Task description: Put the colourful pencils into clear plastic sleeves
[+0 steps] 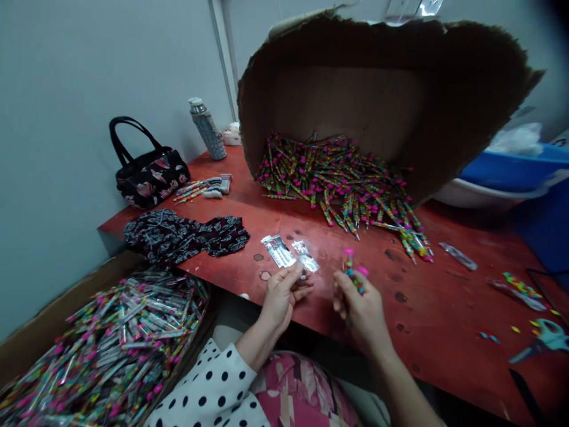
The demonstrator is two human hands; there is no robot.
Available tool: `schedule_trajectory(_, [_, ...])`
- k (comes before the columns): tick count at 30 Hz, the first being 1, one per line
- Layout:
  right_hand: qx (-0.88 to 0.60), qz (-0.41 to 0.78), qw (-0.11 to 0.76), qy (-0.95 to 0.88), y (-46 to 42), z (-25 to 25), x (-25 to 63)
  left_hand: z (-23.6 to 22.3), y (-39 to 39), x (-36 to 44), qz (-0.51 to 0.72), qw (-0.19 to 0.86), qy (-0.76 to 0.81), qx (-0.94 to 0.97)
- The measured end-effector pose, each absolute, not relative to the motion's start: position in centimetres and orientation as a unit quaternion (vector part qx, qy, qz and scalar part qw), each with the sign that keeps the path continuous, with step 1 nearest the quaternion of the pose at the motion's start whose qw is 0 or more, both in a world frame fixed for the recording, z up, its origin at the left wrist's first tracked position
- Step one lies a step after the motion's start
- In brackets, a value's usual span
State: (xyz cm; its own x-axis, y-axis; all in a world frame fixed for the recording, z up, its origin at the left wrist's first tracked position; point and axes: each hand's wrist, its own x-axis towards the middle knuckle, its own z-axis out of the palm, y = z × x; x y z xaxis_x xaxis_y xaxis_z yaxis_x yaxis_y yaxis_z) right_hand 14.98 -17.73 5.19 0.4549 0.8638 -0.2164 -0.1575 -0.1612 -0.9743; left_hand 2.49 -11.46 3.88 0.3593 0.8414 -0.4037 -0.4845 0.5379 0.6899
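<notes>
My left hand [280, 296] pinches a small clear plastic sleeve [306, 256] at the red table's front edge. Just beside it, a flat clear packet [278, 251] with a silver-looking stick inside lies on the red tabletop [444, 332]. My right hand [360, 314] grips a multicoloured stick with pink caps [352, 271], partly hidden by my fingers. The hands are close together but apart. Beyond them, a large heap of matching sticks [338, 184] spills from a tilted cardboard carton [377, 101]. Many sleeved sticks [111, 344] fill a box at lower left.
A floral black handbag [149, 175], a patterned bottle [208, 129] and a dark printed cloth [184, 236] stand at the table's left. A blue-and-white basin [511, 172] sits behind the carton. Teal-handled scissors [544, 338] and loose scraps lie at right.
</notes>
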Motion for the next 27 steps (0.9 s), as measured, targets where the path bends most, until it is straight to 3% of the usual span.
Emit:
schedule_trajectory(6, [-0.571,0.492,0.591,-0.288,-13.8,6.7,16.8,4.3,-12.4,3.0,0.337,0.803,0.362,0.332])
schedule_trajectory(17, [-0.564,0.419,0.683,-0.199,-11.1,7.1,19.1,4.2,-14.8,1.3,0.217,0.793,0.416,0.388])
schedule_trajectory(22, [-0.571,0.45,0.623,-0.289,-11.5,8.3,19.5,4.2,-12.6,0.3,0.327,0.749,0.437,0.376])
schedule_trajectory(27, [-0.574,0.462,0.603,-0.305,-11.9,8.3,17.7,5.4,-10.9,2.5,0.297,0.791,0.384,0.372])
